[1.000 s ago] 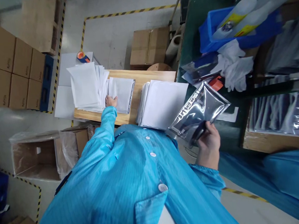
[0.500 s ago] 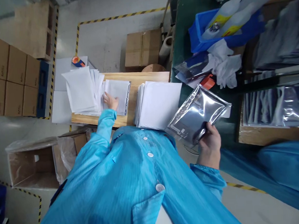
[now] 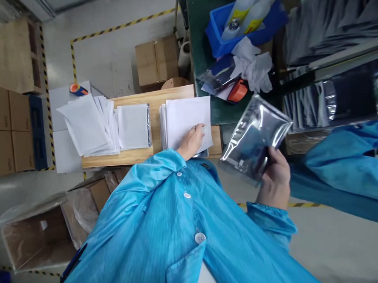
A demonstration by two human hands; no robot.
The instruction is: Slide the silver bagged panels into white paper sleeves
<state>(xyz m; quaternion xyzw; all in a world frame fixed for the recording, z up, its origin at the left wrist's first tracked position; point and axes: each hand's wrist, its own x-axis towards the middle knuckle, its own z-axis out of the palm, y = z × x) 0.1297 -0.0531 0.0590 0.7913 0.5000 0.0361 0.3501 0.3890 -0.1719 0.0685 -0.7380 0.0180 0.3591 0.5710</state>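
White stack (image 3: 183, 116) — wooden tabletop (image 3: 155, 122); grey floor (image 3: 107, 61)

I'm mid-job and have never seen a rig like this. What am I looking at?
There's no machine here, just a person's two bare hands. The single camera is worn on that person's head, looking forward and down past the blue coat. On the wooden board are a loose white pile, a flat packet and a white stack. The left hand rests on the stack; the right hand holds a shiny bag. On the green table sit a blue bin and white gloves.
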